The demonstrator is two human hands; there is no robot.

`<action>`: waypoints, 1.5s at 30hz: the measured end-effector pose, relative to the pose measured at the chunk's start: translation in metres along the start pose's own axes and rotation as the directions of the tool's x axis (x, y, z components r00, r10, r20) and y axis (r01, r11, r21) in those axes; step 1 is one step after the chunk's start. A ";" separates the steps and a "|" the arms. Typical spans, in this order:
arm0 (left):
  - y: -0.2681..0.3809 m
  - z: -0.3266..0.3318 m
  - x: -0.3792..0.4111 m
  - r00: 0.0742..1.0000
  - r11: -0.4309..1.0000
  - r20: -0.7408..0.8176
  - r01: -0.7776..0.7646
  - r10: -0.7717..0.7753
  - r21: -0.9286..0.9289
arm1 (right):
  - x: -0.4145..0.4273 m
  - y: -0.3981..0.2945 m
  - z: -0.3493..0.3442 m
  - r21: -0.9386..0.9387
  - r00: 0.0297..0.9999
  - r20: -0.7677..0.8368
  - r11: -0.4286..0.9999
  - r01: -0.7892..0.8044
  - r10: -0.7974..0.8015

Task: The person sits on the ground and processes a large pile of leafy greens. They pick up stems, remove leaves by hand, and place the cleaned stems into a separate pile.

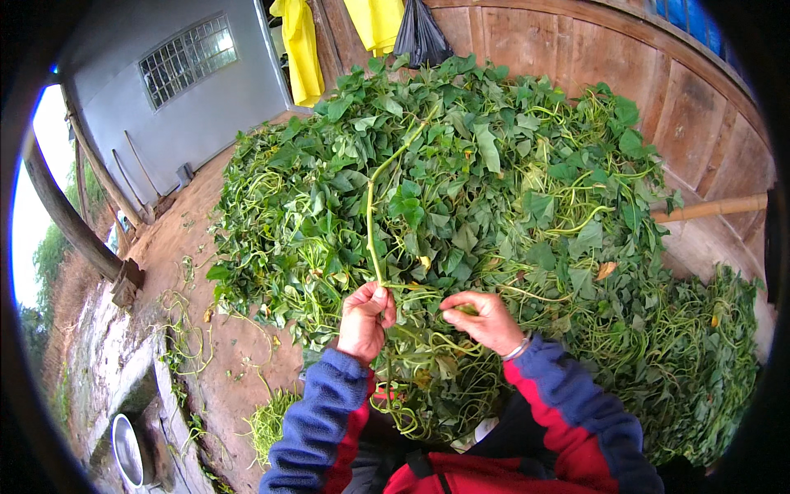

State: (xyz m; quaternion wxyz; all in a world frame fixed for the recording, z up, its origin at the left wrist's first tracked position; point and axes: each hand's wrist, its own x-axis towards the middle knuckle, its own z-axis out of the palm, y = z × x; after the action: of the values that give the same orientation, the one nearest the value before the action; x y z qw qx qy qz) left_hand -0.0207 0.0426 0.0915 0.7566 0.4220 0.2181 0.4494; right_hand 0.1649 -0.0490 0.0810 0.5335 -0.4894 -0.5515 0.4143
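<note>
My left hand (363, 324) pinches a long, bare green vine stem (370, 216) between thumb and fingers. The stem rises from the grip with a bend and a few leaf nodes. To its right, my right hand (487, 322) is closed around a small green piece (468, 308), partly hidden by the fingers; thin leaf stalks (426, 290) run between the two hands. In front of me spreads a large heap of leafy vines (345, 179), which look like sweet potato vines. More tangled stems (457, 383) hang below my hands, near my lap.
A bundle of stripped green stalks (271, 426) lies on the earthen floor (247, 358) at left. Beyond the floor's edge is a metal basin (129, 451). A wooden wall (512, 43) backs the heap. A bamboo pole (716, 207) juts in at right. Long-handled tools (133, 179) lean at left.
</note>
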 end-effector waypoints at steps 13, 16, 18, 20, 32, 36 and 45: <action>-0.007 0.005 -0.006 0.988 0.999 0.149 -0.046 0.043 0.016 | 0.018 0.010 0.055 -0.096 0.964 0.048 0.959 0.266 -0.263; -0.008 0.007 -0.011 0.987 0.996 0.158 -0.029 0.015 0.083 | 0.019 0.010 0.051 -0.091 0.972 0.077 0.970 0.228 -0.221; -0.009 0.007 -0.017 0.995 0.982 0.063 -0.090 0.081 0.165 | 0.018 0.009 0.047 -0.051 0.968 0.058 0.968 0.247 -0.244; -0.008 0.003 -0.024 0.992 0.951 0.039 -0.123 0.116 0.283 | 0.018 0.009 0.041 -0.049 0.961 0.059 0.961 0.271 -0.268; -0.036 -0.009 -0.070 0.995 0.620 0.042 0.020 -0.086 0.784 | 0.018 0.017 0.035 -0.068 0.981 0.021 0.979 0.192 -0.191; -0.034 -0.008 -0.066 0.990 0.683 0.097 -0.003 -0.099 0.731 | 0.014 0.011 0.031 -0.346 0.931 -0.042 0.879 0.327 -0.363; -0.035 -0.009 -0.064 0.986 0.761 0.095 0.046 -0.140 0.647 | 0.012 0.000 0.020 -0.742 0.869 0.070 0.556 0.374 -0.491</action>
State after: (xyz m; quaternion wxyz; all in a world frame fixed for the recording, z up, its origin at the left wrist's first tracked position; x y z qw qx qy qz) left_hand -0.0415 -0.0168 0.0542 0.6009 0.6740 0.3268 0.2791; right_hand 0.1452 -0.0359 0.0819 0.4141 -0.5391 -0.7330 -0.0242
